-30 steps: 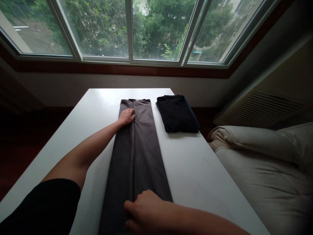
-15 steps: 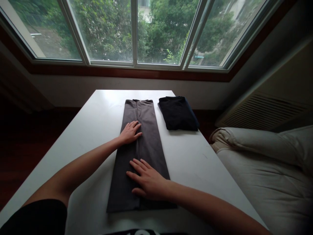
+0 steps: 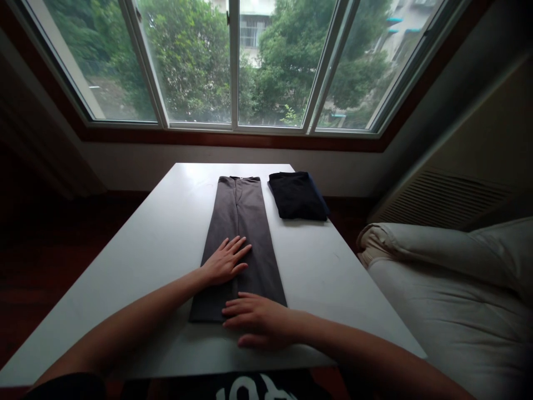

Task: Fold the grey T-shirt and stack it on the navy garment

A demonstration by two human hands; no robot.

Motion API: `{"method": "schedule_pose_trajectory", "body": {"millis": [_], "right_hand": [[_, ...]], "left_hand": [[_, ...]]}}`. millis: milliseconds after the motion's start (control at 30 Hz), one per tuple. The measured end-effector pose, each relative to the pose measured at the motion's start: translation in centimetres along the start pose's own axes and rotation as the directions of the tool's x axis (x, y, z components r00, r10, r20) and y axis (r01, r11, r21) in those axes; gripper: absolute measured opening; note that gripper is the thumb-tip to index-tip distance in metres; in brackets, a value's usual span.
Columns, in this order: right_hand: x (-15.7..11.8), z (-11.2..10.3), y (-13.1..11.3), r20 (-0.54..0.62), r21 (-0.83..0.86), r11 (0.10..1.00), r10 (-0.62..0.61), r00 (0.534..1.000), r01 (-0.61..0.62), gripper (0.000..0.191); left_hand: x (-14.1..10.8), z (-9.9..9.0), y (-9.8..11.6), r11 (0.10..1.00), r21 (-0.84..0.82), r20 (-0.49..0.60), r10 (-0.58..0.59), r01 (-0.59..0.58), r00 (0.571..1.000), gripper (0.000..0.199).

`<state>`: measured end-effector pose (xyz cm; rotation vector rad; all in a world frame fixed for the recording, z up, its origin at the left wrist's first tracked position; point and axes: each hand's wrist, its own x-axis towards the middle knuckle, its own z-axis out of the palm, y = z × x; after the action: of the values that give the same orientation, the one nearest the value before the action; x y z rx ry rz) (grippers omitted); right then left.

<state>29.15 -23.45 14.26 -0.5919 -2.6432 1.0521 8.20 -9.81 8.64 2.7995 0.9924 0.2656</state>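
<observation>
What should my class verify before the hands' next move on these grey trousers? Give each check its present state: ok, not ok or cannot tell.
1. Grey trousers laid out flat on the white table: ok.
2. Folded black garment apart from the trousers: ok.
3. Left hand open, over the trousers: ok.
4. Trousers fully uncovered: not ok; the left hand and right hand hide parts.
5. Trousers' underside smooth: cannot tell; hidden.

The left hand (image 3: 225, 264) is resting on grey pants (image 3: 252, 214), the right hand (image 3: 262, 319) partly covering their near edge — dark clothes (image 3: 296, 195) are lying alongside on the bench (image 3: 166, 228).
</observation>
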Motion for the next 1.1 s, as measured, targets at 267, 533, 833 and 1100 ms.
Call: {"method": "schedule_pose_trajectory", "body": {"millis": [267,533,833,1100], "right_hand": [[-6.0,-1.4,1.5,-0.454,-0.052,0.966,0.204,0.867,-0.255,0.022],[-10.0,-1.1,3.6,-0.434,-0.302,0.906,0.147,0.889,-0.297,0.041],[-8.0,-0.5,5.0,-0.268,-0.402,0.896,0.08,0.96,-0.187,0.066],[-6.2,-0.6,6.0,-0.37,-0.268,0.959,-0.016,0.929,-0.09,0.063]], "left_hand": [[-6.1,-1.2,6.6,0.992,-0.046,0.128,0.123,-0.118,0.984,0.07],[-10.9,-3.4,11.0,0.952,-0.172,0.18,0.281,-0.251,0.943,0.073],[-15.8,-6.7,2.4,0.987,-0.147,0.037,0.078,-0.072,0.996,0.087],[-16.8,-4.1,0.2,0.988,-0.117,-0.04,0.094,-0.098,0.995,0.073]]}}
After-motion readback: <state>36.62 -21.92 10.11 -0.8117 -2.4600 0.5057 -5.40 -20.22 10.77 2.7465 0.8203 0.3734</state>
